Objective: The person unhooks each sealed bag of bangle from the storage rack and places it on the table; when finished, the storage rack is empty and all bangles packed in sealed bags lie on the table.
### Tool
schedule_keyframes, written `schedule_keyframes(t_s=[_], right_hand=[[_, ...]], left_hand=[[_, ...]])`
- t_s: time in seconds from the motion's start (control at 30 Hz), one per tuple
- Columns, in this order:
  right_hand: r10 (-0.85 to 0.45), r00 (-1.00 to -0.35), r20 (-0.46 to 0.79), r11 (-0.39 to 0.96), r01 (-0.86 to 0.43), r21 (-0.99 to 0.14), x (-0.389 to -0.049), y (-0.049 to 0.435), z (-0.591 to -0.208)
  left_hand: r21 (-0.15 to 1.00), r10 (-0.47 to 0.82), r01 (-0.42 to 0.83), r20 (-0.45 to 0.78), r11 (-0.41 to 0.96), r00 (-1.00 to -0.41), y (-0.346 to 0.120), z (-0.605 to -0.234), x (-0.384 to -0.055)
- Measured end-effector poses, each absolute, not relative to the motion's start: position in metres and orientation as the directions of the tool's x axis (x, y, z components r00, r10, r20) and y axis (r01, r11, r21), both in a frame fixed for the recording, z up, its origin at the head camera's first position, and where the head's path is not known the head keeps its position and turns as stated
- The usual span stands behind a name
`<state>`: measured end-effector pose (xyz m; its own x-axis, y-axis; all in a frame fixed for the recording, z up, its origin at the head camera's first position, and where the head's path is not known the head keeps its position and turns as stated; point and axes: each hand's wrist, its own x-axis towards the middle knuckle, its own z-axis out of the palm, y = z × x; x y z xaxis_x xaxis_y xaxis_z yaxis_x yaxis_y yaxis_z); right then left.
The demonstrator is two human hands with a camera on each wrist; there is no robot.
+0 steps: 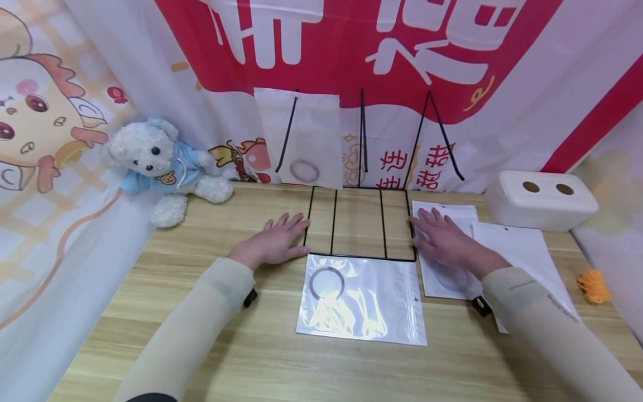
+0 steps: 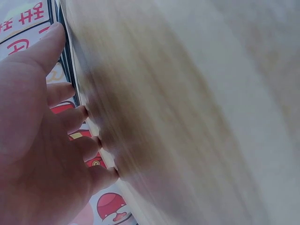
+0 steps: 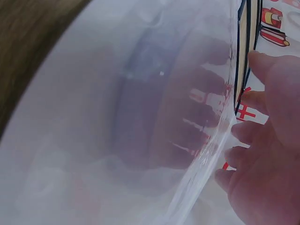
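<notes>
A black wire rack [image 1: 361,257] with slanted upright prongs stands at the back of the table. Over its left prong is a translucent zip bag [image 1: 318,123] containing a ring. My left hand [image 1: 275,243] lies at the left side of the rack's base, fingers spread, fingertips by the wire. On the opposite side, my right hand [image 1: 444,240] has its fingertips at the right wire, above another bag [image 1: 437,287] on the table. In front of the rack lies a shiny zip bag [image 1: 382,296] with a ring [image 1: 313,283] inside.
A white plush bear [image 1: 171,162] in blue sits at the back left. At the right are another white bag [image 1: 517,251], a white box [image 1: 540,204] with two holes and an orange object [image 1: 594,286]. A printed curtain [image 1: 311,72] hangs behind.
</notes>
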<state>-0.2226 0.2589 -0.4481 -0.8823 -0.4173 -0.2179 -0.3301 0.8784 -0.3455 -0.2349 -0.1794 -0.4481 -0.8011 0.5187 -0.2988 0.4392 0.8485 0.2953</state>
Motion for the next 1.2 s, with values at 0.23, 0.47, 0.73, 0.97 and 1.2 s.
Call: schedule_keyframes(t_s=[0.23,0.47,0.73,0.97,1.2], right_hand=[[-0.383,-0.881,-0.278,0.895,-0.280,-0.348,-0.225,0.261,-0.453],[-0.374,-0.884,-0.281,0.901,-0.274,-0.337,-0.227,0.260,-0.452],[-0.360,-0.884,-0.299,0.908,-0.257,-0.331,-0.229,0.259,-0.454],[-0.369,-0.884,-0.287,0.905,-0.271,-0.329,-0.228,0.259,-0.453],[-0.372,-0.885,-0.280,0.906,-0.281,-0.316,-0.228,0.259,-0.452]], left_hand=[[0.326,0.536,0.445,-0.288,0.834,-0.794,-0.181,-0.448,-0.235],[0.310,0.521,0.434,-0.303,0.846,-0.798,-0.179,-0.445,-0.235],[0.311,0.514,0.426,-0.308,0.850,-0.801,-0.180,-0.444,-0.235],[0.352,0.524,0.424,-0.271,0.835,-0.807,-0.188,-0.440,-0.235],[0.388,0.501,0.408,-0.175,0.826,-0.847,-0.201,-0.426,-0.235]])
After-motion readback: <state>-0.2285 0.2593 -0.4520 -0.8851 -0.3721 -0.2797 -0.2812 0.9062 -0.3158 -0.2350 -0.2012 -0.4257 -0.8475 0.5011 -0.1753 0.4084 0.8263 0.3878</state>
